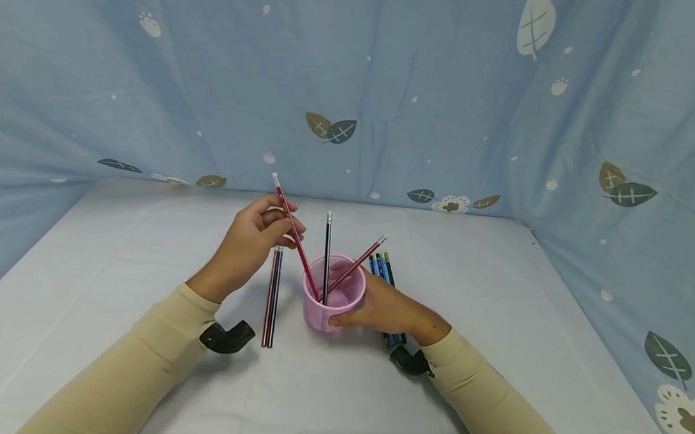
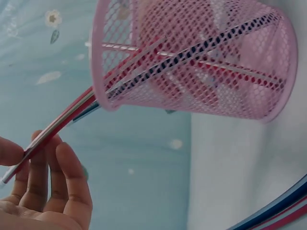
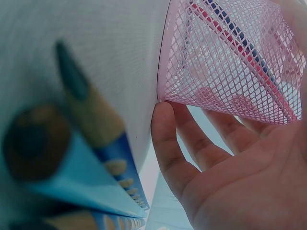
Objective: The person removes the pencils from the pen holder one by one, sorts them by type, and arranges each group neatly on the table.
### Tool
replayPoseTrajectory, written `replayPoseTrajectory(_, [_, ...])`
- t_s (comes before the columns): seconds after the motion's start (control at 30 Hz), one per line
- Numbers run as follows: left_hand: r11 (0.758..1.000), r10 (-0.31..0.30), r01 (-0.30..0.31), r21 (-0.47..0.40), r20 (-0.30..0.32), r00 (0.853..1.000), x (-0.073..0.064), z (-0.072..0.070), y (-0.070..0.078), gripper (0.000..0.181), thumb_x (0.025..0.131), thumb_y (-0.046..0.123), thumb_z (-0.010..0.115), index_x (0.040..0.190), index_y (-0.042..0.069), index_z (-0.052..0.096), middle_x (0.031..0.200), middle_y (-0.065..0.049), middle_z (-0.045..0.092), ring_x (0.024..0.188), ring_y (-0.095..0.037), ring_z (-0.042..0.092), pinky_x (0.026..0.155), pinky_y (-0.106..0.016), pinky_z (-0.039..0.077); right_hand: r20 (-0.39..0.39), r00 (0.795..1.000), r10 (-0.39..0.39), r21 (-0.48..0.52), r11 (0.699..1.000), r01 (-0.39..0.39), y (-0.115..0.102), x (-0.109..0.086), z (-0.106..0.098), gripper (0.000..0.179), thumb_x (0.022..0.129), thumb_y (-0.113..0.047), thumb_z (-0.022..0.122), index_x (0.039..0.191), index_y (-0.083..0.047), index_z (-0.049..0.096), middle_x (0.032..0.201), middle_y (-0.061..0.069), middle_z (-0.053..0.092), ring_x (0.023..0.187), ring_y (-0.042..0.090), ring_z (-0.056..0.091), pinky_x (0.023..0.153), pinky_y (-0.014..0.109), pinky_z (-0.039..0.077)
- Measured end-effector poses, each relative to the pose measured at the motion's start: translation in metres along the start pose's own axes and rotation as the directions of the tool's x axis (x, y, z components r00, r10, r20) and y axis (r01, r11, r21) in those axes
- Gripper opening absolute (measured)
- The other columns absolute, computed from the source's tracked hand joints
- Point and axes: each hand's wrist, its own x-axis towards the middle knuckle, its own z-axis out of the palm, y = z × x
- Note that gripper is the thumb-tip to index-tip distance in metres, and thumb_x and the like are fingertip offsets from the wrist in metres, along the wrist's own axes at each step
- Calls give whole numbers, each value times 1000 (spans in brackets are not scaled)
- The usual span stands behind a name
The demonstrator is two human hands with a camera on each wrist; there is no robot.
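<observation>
Now left hand (image 1: 250, 238) pinches red pencil (image 1: 304, 260), print (image 1: 285, 203) illegible; right hand (image 1: 386, 308) grips mesh cup (image 1: 315, 314).

Head view from above, facing forward-down across table (image 1: 471, 285), wrist views close (both rolled sideways), all sharing pink mesh cup (image 1: 314, 315)

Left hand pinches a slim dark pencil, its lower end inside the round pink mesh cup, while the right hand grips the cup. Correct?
Pencil colour is wrong: the head view shows the left hand pinching a slim red pencil with a silvery end. Its lower end is inside the round pink mesh cup, which the right hand grips.
</observation>
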Motion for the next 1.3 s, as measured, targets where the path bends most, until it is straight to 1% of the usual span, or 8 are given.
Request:
replayPoseTrajectory(0.23, [994,-21,19,-108,-17,1000,1,-7,6,21,103,8,49,124,5,49,98,-5,68,95,-20,67,84,-34,59,2,1000,-8,-7,1000,8,1,0,0,88,76,-20,88,148,-18,37,139,0,54,128,16,53,106,39,48])
replayPoseTrajectory(0.37, [995,-24,23,-100,-16,1000,2,-8,5,22,102,6,49,124,6,49,99,-5,68,95,-20,68,84,-34,60,1,1000,-13,-8,1000,13,2,0,0,88,76,-19,88,148,-17,37,139,0,54,128,17,53,107,40,47])
replayPoseTrajectory(0.5, [997,-11,10,-72,-12,1000,1,-9,4,22,102,7,51,124,4,49,98,-4,69,92,-17,69,83,-33,60,0,1000,-23,3,1000,23,3,1,1,87,77,-18,88,148,-16,37,139,2,54,128,18,53,108,41,46])
replayPoseTrajectory(0.63, [997,0,-1,-71,-18,1000,1,-10,4,22,102,6,52,123,3,49,97,-3,70,91,-16,70,82,-33,60,1,1000,-22,7,1000,22,2,1,1,87,77,-17,88,148,-16,37,140,3,54,128,17,53,108,40,46])
replayPoseTrajectory(0.77, [996,3,-5,-94,-29,1000,2,-12,3,20,101,3,51,120,3,50,94,-1,70,90,-15,70,81,-34,60,-1,1000,-9,0,1000,9,1,0,0,88,76,-18,88,148,-16,37,140,2,54,128,16,53,107,39,47])
replayPoseTrajectory(0.93, [993,5,-9,-121,-37,999,2,-14,4,19,100,2,50,119,4,51,92,-1,71,89,-15,69,81,-34,60,-8,1000,10,-18,1000,-10,0,-1,0,88,76,-19,88,148,-16,37,139,-1,54,128,15,53,106,37,48])
replayPoseTrajectory(1.17, [989,-5,-3,-146,-55,998,3,-19,7,19,100,2,49,118,5,51,93,-1,71,89,-16,68,80,-34,60,-7,1000,-2,-17,1000,2,0,0,-1,88,76,-17,88,148,-16,37,138,0,55,127,16,54,106,37,48])
replayPoseTrajectory(1.3, [986,-10,-2,-168,-72,997,3,-23,10,19,99,2,51,118,6,51,95,-2,71,92,-19,68,80,-34,60,-9,1000,-10,-24,1000,9,0,-1,-1,88,76,-17,88,148,-15,37,138,0,55,127,16,54,106,37,48])
